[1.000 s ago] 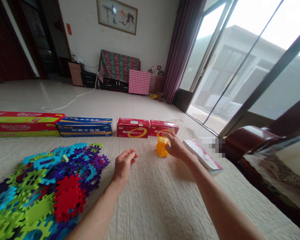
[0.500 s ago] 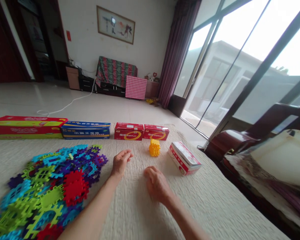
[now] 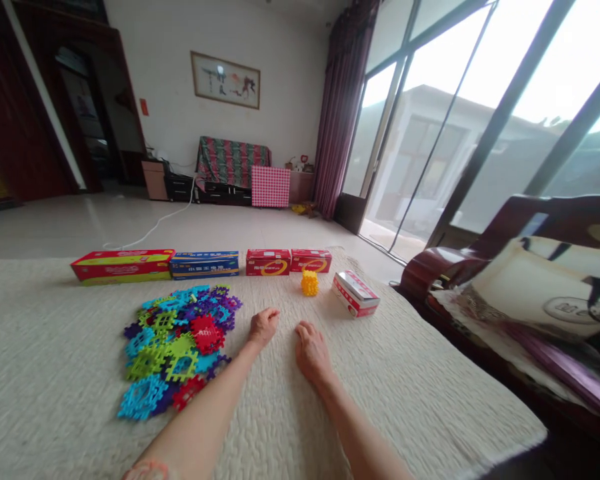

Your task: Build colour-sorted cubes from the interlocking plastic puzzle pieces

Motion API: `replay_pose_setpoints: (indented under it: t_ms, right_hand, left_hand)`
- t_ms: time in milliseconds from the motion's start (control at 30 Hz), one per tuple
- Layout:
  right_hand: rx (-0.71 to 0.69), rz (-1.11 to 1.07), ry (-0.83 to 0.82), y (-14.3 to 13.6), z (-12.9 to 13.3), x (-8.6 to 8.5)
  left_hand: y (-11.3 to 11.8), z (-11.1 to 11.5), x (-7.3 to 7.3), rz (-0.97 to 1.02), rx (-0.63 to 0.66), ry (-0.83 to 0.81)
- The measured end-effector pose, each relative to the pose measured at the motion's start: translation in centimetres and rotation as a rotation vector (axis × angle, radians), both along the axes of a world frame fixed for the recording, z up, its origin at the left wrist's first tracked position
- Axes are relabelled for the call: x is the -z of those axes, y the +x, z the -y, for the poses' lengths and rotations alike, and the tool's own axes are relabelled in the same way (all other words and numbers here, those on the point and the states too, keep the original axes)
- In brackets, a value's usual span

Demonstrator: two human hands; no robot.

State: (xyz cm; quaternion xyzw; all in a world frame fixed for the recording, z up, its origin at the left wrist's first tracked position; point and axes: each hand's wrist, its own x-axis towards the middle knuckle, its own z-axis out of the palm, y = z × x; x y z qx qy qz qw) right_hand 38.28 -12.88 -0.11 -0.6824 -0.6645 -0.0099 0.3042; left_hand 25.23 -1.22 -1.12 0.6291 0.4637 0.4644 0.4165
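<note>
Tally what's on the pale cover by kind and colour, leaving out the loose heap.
Red-and-green box: 1
Blue box: 1
Red boxes: 2
White-and-red box: 1
Yellow block: 1
Total: 6

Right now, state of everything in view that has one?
Left hand: fingers curled, nothing visible in it
Right hand: fingers bent, nothing visible in it
Yellow block: assembled, untouched
Pieces: heaped
White-red box: looks closed
Long box: looks closed
Blue box: looks closed
Red boxes: look closed
Curtain: gathered aside
</note>
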Motion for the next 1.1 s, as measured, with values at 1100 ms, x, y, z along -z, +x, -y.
replay_pose_setpoints:
  t_ms: [1100]
  right_hand:
    - [0.102,-0.378,0.372,9.2,-15.6,2.0]
  left_hand:
    - [14.5,-16.6,-1.7,0.491,0.454,-0.311]
